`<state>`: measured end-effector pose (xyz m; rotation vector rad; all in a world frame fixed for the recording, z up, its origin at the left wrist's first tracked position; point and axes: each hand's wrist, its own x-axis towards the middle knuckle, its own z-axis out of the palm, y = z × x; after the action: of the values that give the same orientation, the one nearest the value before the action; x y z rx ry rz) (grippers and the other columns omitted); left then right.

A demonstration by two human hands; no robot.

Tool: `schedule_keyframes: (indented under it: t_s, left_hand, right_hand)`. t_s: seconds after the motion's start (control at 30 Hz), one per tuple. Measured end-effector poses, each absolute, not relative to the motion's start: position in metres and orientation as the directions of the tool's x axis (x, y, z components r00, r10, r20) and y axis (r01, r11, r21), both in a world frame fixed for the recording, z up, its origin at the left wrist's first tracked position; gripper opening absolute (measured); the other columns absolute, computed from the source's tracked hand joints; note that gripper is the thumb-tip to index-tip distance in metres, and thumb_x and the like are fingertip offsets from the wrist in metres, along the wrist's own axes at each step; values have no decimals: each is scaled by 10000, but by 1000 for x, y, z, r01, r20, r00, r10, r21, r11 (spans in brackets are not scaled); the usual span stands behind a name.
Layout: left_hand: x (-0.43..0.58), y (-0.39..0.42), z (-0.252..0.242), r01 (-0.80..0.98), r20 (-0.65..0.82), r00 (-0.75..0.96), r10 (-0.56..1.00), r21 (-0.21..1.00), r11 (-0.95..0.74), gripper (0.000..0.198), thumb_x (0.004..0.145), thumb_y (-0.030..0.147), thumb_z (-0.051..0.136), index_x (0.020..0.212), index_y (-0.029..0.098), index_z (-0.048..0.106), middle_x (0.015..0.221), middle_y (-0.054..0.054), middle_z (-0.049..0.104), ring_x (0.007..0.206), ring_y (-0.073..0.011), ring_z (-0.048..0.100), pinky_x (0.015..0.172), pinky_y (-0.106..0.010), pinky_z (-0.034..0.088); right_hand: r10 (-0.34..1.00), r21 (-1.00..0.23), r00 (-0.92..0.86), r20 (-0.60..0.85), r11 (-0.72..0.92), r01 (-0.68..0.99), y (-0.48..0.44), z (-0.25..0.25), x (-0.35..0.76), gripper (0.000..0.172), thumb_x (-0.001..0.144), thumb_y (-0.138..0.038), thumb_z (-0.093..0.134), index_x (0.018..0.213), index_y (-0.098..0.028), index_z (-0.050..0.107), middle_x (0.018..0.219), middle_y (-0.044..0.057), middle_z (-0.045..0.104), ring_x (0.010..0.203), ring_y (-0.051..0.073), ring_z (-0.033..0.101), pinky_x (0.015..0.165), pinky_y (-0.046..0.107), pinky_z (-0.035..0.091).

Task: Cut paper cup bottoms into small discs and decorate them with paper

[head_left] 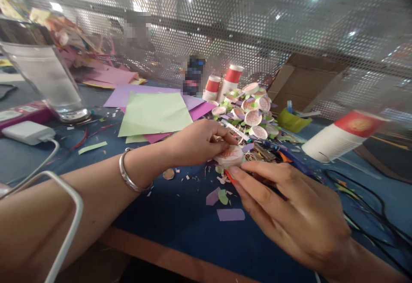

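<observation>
My left hand (196, 142) pinches a small cut-off paper cup base (229, 154), white with a red print, just above the blue table (180, 214). A silver bangle (128, 176) circles that wrist. My right hand (289, 206) reaches in from the right, fingers together and extended, their tips touching the cup base and a thin red strip (229, 176) beneath it. Behind the hands lies a heap of similar cup bases (252, 111) mixed with paper scraps.
Green and purple paper sheets (154, 113) lie at centre left. Two upright red-white cups (225, 83) stand behind, a sideways cup stack (341, 135) at right. A clear glass jar (48, 77), white charger (27, 132) with cable, black cables (370, 206), cardboard box (309, 81).
</observation>
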<state>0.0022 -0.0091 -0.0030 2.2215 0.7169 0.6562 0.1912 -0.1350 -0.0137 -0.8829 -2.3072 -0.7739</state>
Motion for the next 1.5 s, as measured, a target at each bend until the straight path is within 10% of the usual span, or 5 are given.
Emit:
schedule_keyframes:
  t_s: [0.37, 0.67, 1.17, 1.5]
  left_hand:
    - [1, -13, -2, 230, 493, 655, 573, 592, -773, 262, 924, 144, 526, 1031, 164, 764, 1008, -76, 707, 928, -155, 648, 831, -299, 513]
    - [4, -21, -3, 157, 611, 619, 493, 520, -840, 267, 943, 87, 533, 1061, 154, 764, 1061, -101, 684, 994, -166, 641, 926, -331, 529]
    - [6, -23, -4, 126, 625, 593, 508, 551, -825, 273, 926, 55, 539, 1068, 131, 760, 1046, -98, 672, 1000, -158, 633, 905, -298, 516]
    - [5, -14, -4, -128, 194, 816, 545, 979, -157, 464, 895, 124, 678, 1332, 120, 522, 999, -61, 663, 928, -134, 660, 797, -245, 543]
  right_hand:
    - [675, -285, -122, 728, 460, 841, -120, -17, 201, 66, 949, -216, 668, 972, -227, 729, 887, 23, 751, 715, 156, 706, 631, 269, 559]
    - [964, -913, -20, 265, 258, 315, -114, -26, 208, 214, 917, -409, 710, 905, -198, 745, 613, -5, 654, 496, 127, 589, 435, 218, 503]
    - [999, -999, -47, 27, 25, -47, -111, -15, 198, 281, 798, -417, 809, 800, -185, 650, 611, -34, 571, 459, 81, 495, 392, 180, 425]
    - [995, -986, -75, -63, -73, -152, -111, -19, 205, 238, 804, -386, 826, 825, -199, 679, 633, -36, 587, 480, 75, 515, 430, 167, 459]
